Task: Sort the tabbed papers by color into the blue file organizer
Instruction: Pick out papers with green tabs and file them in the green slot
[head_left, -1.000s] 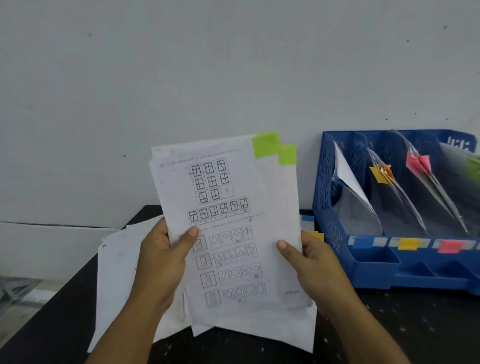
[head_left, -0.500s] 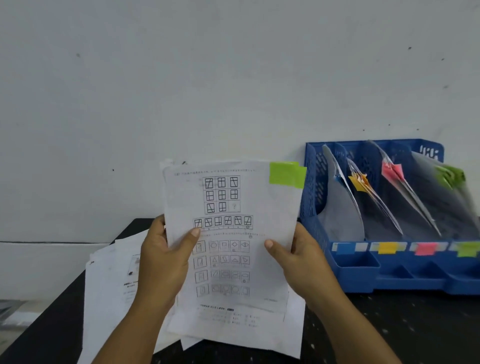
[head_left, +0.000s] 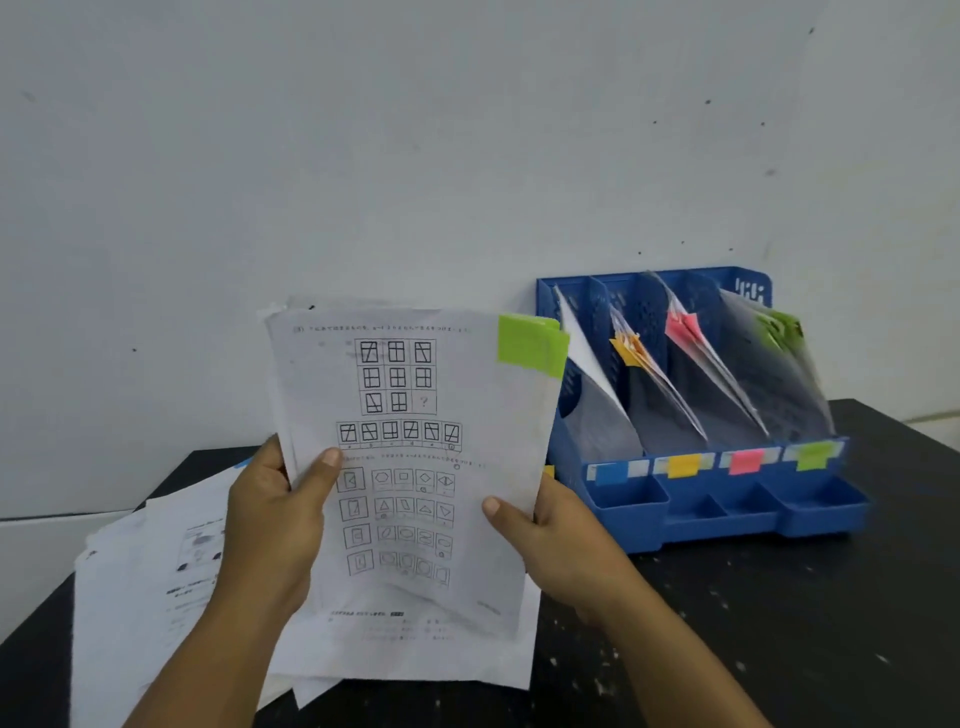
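The two green tabs that sat staggered a second ago now sit squared up on the sheaf of papers (head_left: 415, 467), so this looks like a green batch ready for filing. The left hand (head_left: 270, 519) and right hand (head_left: 561, 540) pinch it upright above the tabletop (head_left: 779, 623), thumbs in front, fingers behind. To the right, the blue file organizer (head_left: 727, 519) holds papers in four slots, labelled blue, yellow, pink and green; the green slot (head_left: 810, 452) is farthest right. Loose sheets (head_left: 145, 571) lie at left.
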